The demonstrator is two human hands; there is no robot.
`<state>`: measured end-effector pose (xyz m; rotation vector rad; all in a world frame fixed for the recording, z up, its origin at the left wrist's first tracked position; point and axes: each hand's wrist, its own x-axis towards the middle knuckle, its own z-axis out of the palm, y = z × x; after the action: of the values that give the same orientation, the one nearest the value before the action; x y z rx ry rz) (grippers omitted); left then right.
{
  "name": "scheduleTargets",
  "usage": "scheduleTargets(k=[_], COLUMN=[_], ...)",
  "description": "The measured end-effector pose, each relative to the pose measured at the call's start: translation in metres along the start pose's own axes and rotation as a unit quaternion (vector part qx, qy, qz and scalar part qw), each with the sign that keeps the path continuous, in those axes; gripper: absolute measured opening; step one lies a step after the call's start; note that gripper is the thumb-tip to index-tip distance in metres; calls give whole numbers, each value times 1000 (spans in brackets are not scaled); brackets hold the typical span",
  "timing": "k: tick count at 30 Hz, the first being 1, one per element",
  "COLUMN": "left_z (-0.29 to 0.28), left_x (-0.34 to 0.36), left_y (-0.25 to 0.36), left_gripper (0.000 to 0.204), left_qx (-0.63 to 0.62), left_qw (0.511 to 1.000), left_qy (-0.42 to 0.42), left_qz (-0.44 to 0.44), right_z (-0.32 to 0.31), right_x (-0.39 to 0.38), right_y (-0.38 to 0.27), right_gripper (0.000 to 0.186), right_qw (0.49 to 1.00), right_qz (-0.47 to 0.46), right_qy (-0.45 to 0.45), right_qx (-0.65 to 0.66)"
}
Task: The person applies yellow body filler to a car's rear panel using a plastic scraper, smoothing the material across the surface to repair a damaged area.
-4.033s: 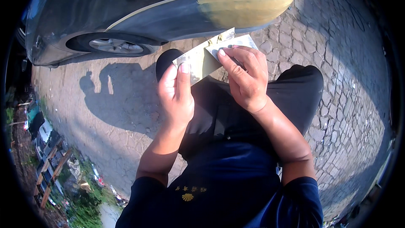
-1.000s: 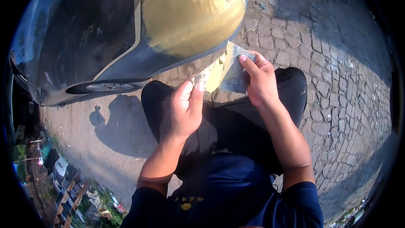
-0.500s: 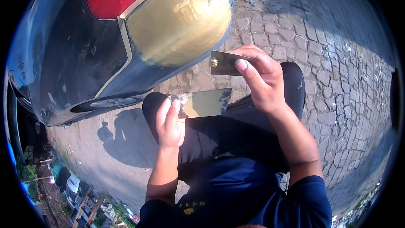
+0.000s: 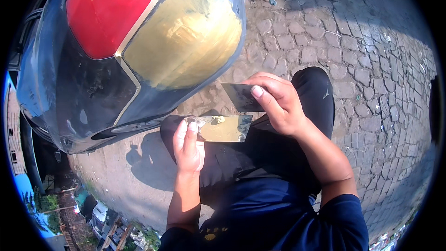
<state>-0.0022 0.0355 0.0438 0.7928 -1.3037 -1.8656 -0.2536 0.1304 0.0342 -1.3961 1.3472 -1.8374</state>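
Observation:
My left hand [image 4: 187,151] pinches one end of a flat, rectangular putty spreader [image 4: 227,134], thumb on top. A thin yellowish film covers its face, and a small lump of putty [image 4: 218,119] sits at its upper edge. Just above and to the right, my right hand [image 4: 282,106] grips a second, dark metal spreader [image 4: 240,96] between thumb and fingers. The two blades are close together; I cannot tell whether they touch. Ahead is the corner of a car [image 4: 153,97], where a broad yellow patch of filler [image 4: 190,37] covers the bodywork.
A red tail light [image 4: 114,18] borders the filler patch, with beige tape [image 4: 132,32] along its edge. My knees, in black trousers [image 4: 316,88], are bent beneath my hands. Uneven stone paving [image 4: 367,93] spreads to the right. Boards and rubble [image 4: 111,234] lie at the lower left.
My right hand has lowered its spreader toward the left one. The putty lump, earlier on the right blade, now sits on the left spreader. The view has shifted, so the car appears lower.

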Motion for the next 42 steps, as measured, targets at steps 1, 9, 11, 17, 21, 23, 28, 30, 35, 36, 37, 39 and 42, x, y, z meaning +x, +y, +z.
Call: scheduleTargets(k=[1,9,11,17,21,23,28,30,35,36,37,39,42], left_z=[1,7,9,33,32,36,47,42,8,7,6,2,3], left_x=[2,30,22,47,42,35,18,11,-9,-11,-13,-18,-26], left_y=[-8,10,0,-2,2,0,4,5,10,13,14,14,16], left_gripper=[25,33,34,36,37,37,35,32,26,25,23,23,25], left_qx=[12,-57,-17,-126,-137,-132,-143,-147,-172,-179,-185,-203,-205], left_qw=[1000,997,997,985,985,988,986,985,982,981,980,976,976], left_qy=[13,51,26,90,65,17,-3,-8,34,27,20,18,-27], left_qz=[5,-21,-66,-81,-78,-77,-87,-86,-64,-67,-69,-70,-71], right_z=[5,-9,-13,-31,-59,-62,-38,-20,42,43,42,35,12], right_x=[-1,-22,-21,-10,59,95,135,126,14,6,2,13,50], right_y=[-2,32,25,54,86,105,150,147,93,80,70,80,88], right_gripper=[22,27,32,27,26,26,29,29,22,22,22,18,19], right_qw=[995,999,970,903,934,970,941,942,980,985,988,992,982], right_qz=[38,30,146,231,243,171,43,39,-38,-7,24,72,54], right_qy=[57,0,93,86,155,137,202,213,-1,-14,-27,26,-4], right_qx=[78,22,172,353,210,-102,-268,-255,-196,-175,-152,-97,-179])
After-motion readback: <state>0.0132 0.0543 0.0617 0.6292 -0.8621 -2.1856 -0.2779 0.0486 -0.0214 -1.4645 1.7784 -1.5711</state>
